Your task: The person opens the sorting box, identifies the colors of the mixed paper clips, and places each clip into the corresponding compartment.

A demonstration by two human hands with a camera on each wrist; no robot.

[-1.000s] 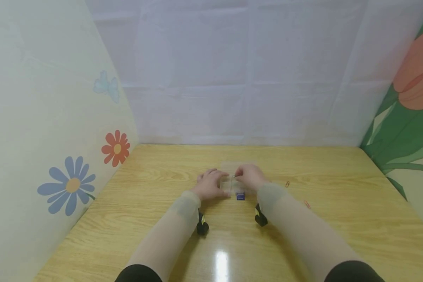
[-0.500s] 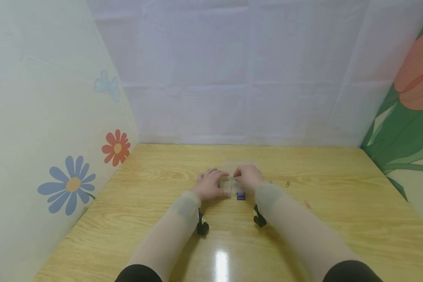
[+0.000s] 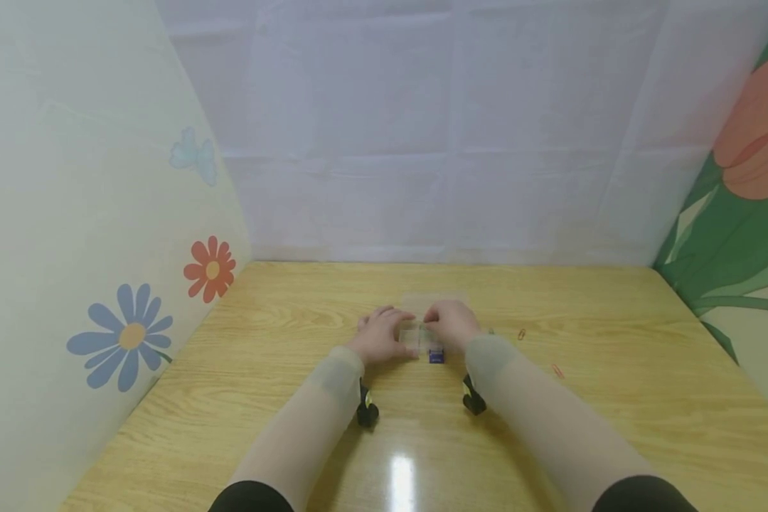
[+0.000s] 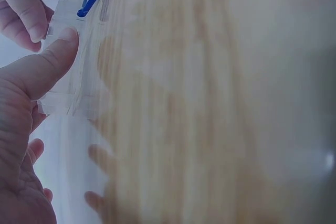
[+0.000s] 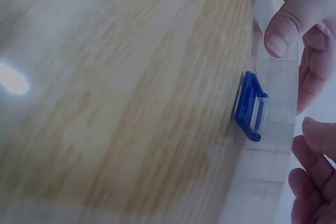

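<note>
a clear, square-sided plastic box sits toward the far edge of the wood-grained bench, blue latch in front. the left hand grips its left end; whether the right hand, fingers curled, holds anything, i cannot tell. red paper clips lie rightward. a creased white sheet stands behind.

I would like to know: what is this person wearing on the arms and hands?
The left hand and right hand are bare. Each arm shows a black sleeve at the lower picture edge, a pale greyish band near the hand, and a small black device with a yellow mark.
</note>
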